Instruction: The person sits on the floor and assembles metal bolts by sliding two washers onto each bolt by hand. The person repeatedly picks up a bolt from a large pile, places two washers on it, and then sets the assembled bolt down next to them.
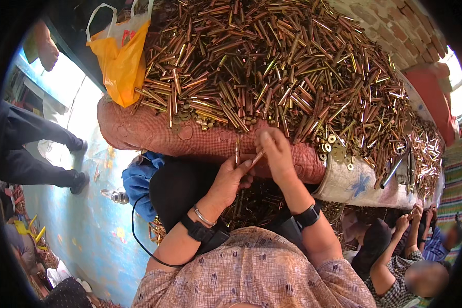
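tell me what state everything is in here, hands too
left hand: fingers closed on the rod's lower end
right hand: fingers closed on its upper end
rod: held, tilted
metal tubes: loose, heaped
washers: loose, clustered
yellow bag: handles up, contents hidden
blue cloth: crumpled
wristbands: fastened

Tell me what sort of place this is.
Probably a small hand-assembly workshop: a huge heap of metal tubes, loose washers at its edge, and another person farther along.
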{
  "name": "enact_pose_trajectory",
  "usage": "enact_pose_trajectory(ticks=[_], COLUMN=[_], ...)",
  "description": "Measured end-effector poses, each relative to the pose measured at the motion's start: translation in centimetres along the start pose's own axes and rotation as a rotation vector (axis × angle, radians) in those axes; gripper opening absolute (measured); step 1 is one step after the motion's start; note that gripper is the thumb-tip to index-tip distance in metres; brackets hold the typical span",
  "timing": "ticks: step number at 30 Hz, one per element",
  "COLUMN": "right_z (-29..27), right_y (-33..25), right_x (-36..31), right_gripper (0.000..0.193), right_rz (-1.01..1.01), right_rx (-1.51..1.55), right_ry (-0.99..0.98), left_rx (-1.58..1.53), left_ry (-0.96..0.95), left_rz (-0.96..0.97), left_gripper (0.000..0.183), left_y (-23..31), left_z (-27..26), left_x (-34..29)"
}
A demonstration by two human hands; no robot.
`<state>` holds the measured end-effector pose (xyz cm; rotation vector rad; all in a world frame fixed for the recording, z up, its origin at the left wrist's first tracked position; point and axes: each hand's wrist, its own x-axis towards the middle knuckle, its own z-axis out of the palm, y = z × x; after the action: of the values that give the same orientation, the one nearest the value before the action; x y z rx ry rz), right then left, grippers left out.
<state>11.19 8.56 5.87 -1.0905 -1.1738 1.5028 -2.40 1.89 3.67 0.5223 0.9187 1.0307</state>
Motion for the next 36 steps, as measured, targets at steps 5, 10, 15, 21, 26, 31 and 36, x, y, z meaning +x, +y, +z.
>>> enact_pose_trajectory(ticks=[5, 10, 15, 21, 26, 31, 36], right_z=[-0.7, -0.1, 0.3, 0.8, -0.5, -2.3, -3.0], right_y=[0.7, 1.0, 0.6, 0.5, 0.5, 0.6, 0.8], right_x=[3.7, 5.2, 5.5, 5.7, 5.1, 3.0, 1.1], right_gripper=[0.018, 0.024, 0.025, 0.023, 0.017, 0.011, 0.012], right_rz=[-0.302, -0.411, -0.344, -0.407, -0.446, -0.144, 0.032], right_rx=[-0.565, -0.959, -1.181, -1.347, -1.101, -0.354, 0.070], right_ry=[0.016, 0.028, -0.007, -0.029, 0.041, -0.030, -0.093], left_rx=[-0.121, -0.158, -0.157, -0.135, -0.137, -0.103, -0.083], left_ry=[0.087, 0.166, 0.159, 0.175, 0.165, 0.143, 0.109], left_rz=[0.026, 0.004, 0.003, 0.007, 0.016, 0.001, -0.019], left_gripper=[0.017, 0.014, 0.014, 0.014, 0.014, 0.014, 0.014], left_y=[-0.7, -0.6, -0.6, -0.6, -0.5, -0.5, -0.4], left_z=[-0.3, -0.7, -0.6, -0.7, -0.7, -0.4, -0.3], left_x=[0.0, 0.0, 0.1, 0.1, 0.1, 0.2, 0.0])
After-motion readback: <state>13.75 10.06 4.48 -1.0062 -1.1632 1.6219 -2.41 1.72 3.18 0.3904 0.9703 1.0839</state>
